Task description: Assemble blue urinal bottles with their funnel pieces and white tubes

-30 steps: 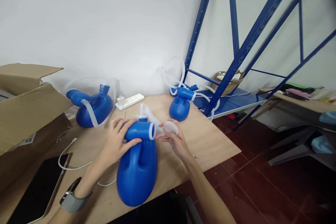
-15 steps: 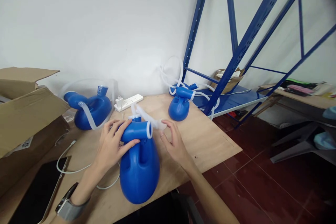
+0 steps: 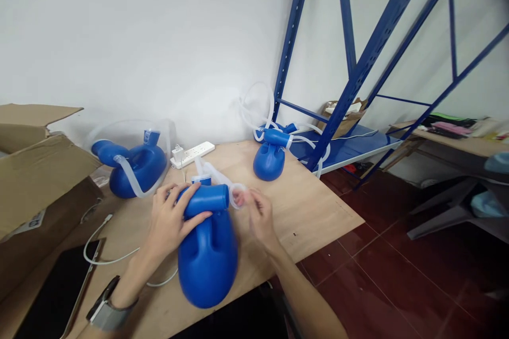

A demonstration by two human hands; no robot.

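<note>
A blue plastic urinal bottle (image 3: 209, 270) stands on the wooden table in front of me. My left hand (image 3: 170, 214) wraps around its blue tubular neck (image 3: 209, 199), thumb below and fingers over the top. Just off the neck's open end is a translucent white ring (image 3: 237, 196), pinched by the fingers of my right hand (image 3: 260, 217), which are slightly blurred. Behind the neck rises a second blue spout (image 3: 202, 180) with a pale band, and a clear hose (image 3: 214, 173) runs beside it.
Two more blue bottles with clear hoses stand behind, one at left (image 3: 139, 169) and one at right (image 3: 269, 161). A power strip (image 3: 193, 153) lies between them. An open carton (image 3: 43, 180) and a tablet (image 3: 59, 288) are at left. Blue shelving (image 3: 350, 98) stands at right.
The white ring at the mouth of the bottle's neck has come off it and is in my right hand. My left hand keeps its hold on the neck.
</note>
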